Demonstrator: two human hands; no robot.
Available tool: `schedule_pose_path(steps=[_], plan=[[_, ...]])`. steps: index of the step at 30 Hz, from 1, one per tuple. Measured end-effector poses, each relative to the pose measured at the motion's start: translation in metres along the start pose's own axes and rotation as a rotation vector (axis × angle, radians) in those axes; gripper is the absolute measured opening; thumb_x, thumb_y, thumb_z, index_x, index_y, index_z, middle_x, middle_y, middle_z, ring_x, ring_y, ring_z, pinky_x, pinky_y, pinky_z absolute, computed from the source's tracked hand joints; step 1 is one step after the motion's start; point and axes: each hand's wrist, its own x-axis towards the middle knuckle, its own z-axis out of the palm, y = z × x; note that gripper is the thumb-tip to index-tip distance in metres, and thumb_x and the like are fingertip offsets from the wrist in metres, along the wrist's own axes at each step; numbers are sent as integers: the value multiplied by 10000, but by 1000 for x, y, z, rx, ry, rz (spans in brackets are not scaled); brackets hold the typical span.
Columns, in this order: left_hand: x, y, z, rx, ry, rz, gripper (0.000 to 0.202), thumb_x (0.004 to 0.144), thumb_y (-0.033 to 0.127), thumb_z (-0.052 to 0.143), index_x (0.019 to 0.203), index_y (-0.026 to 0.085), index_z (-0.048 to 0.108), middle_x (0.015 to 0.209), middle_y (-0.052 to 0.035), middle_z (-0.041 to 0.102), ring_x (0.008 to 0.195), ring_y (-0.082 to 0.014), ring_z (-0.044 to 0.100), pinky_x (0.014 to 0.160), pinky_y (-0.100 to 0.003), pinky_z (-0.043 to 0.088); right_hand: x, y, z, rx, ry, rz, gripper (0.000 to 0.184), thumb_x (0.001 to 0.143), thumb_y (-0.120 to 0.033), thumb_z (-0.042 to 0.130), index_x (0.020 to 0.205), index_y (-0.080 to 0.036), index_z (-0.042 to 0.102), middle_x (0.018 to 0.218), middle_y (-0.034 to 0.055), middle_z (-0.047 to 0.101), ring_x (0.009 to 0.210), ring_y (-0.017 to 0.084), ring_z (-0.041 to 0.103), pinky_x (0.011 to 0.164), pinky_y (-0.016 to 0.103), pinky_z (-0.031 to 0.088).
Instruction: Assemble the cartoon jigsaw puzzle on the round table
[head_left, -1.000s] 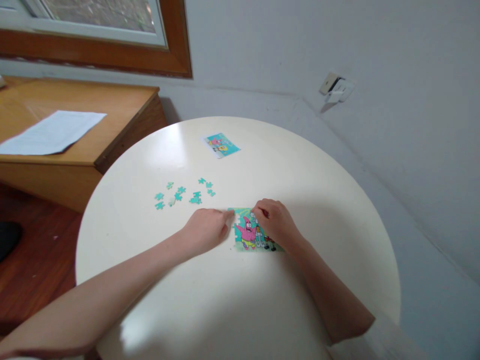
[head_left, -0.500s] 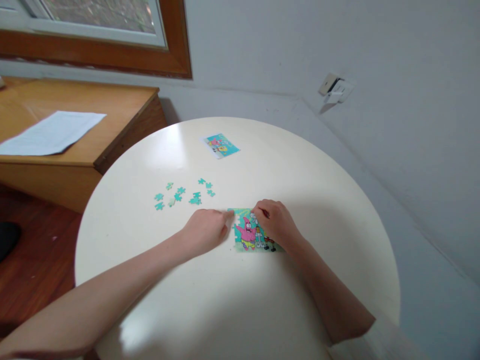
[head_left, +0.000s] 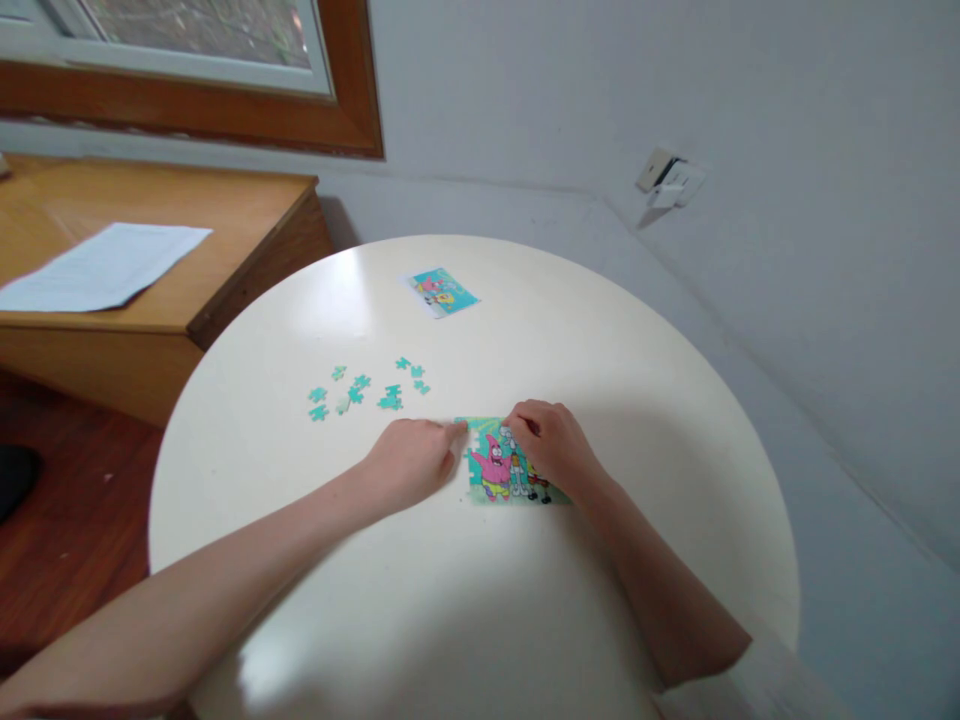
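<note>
A partly joined jigsaw puzzle point(head_left: 495, 470) with cartoon figures, one of them pink, lies on the white table. Its left side has a jagged edge with open notches. My left hand point(head_left: 412, 462) is closed, with its fingertips pressed at the puzzle's upper left corner. Curled over the upper right part, my right hand point(head_left: 555, 445) is closed too, its fingertips on the top edge. That hand covers the puzzle's right side. Several loose green puzzle pieces point(head_left: 361, 382) are scattered beyond my left hand.
Farther back on the round table point(head_left: 600, 330) lies a small picture card point(head_left: 445, 290) with similar figures. A wooden desk point(head_left: 247, 200) with a paper sheet point(head_left: 112, 262) stands at the left. The wall carries a socket with a plug point(head_left: 675, 180).
</note>
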Motion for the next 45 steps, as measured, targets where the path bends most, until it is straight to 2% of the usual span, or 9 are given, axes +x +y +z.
schedule_pose_path(steps=[6, 12, 21, 27, 30, 36, 40, 45], plan=[[0, -1, 0, -5, 4, 2, 440, 771, 160, 354, 1143, 172, 589, 877, -112, 710, 690, -224, 650, 571, -294, 413, 0, 2, -1, 79, -8, 6, 241, 764, -172, 410, 556, -180, 531, 625, 24, 627, 581, 123, 502, 597, 237, 311], [0, 0, 0, -5, 5, -9, 428, 775, 159, 361, 1134, 174, 592, 866, -108, 711, 680, -211, 648, 577, -289, 427, 0, 4, 0, 99, 11, 1, 244, 751, -161, 412, 570, -183, 574, 601, 16, 623, 555, 119, 482, 566, 230, 308], [0, 0, 1, -20, 13, 7, 428, 782, 175, 345, 1123, 172, 603, 877, -116, 710, 678, -221, 649, 570, -297, 416, 2, 16, 0, 57, 87, 40, 265, 738, -154, 377, 535, -184, 544, 563, 8, 568, 543, 116, 465, 564, 240, 297], [1, -1, 3, -40, 57, -14, 422, 794, 189, 330, 1100, 172, 620, 814, -111, 714, 637, -201, 639, 541, -275, 384, 3, 22, -1, 23, 102, 60, 250, 728, -165, 364, 499, -192, 462, 530, 1, 515, 529, 116, 443, 564, 244, 295], [1, -1, 3, -52, 62, -19, 427, 785, 184, 326, 1084, 170, 630, 808, -108, 714, 635, -200, 635, 543, -276, 380, 3, 25, 1, 86, 140, 100, 237, 710, -181, 364, 491, -195, 453, 497, -10, 473, 506, 115, 421, 537, 244, 289], [2, 0, 3, -96, 93, -34, 429, 794, 191, 305, 1050, 166, 649, 816, -111, 714, 642, -201, 636, 562, -284, 406, 5, 30, 1, 361, 239, 229, 229, 680, -244, 374, 511, -193, 520, 420, -42, 395, 435, 106, 354, 469, 239, 267], [3, -1, 5, -106, 119, -39, 428, 800, 204, 310, 1048, 172, 657, 795, -100, 716, 638, -198, 641, 569, -280, 428, 6, 31, 0, 434, 265, 257, 228, 660, -273, 386, 521, -190, 546, 395, -54, 356, 412, 101, 326, 448, 243, 248], [5, -2, 7, -124, 144, -54, 428, 785, 187, 349, 1092, 170, 647, 801, -91, 720, 675, -198, 661, 613, -279, 465, 7, 33, 3, 548, 300, 285, 185, 641, -296, 434, 648, -183, 581, 429, -67, 367, 400, 92, 310, 420, 237, 235]])
